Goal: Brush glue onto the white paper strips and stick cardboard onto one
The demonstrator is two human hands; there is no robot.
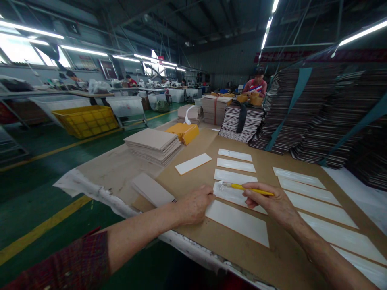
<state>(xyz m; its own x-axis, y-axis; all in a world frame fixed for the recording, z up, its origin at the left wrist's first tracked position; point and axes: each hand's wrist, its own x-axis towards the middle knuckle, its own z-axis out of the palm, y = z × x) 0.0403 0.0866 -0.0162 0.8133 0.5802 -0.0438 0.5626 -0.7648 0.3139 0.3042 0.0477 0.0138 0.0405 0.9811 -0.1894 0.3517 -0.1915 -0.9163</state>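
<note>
My right hand (272, 201) grips a brush (252, 189) with a yellow handle. Its pale bristles touch the left part of a white strip (229, 194) with an orange edge, where a wet white smear shows. My left hand (196, 204) is closed at the left end of that same strip, its fingertips mostly hidden. Nearer to me lies another white strip (238, 223). Beyond the brush, several shiny strips (236, 165) lie in a column, with one strip (193, 163) apart to the left. A second column of glossy strips (320, 205) runs along the right.
Grey boards (152, 147) are stacked at the left, near folded yellow pieces (184, 132). Tall strapped stacks of dark boards (314, 108) line the right. A loose grey board (152, 189) lies by the table edge. Another person (255, 85) works at the back.
</note>
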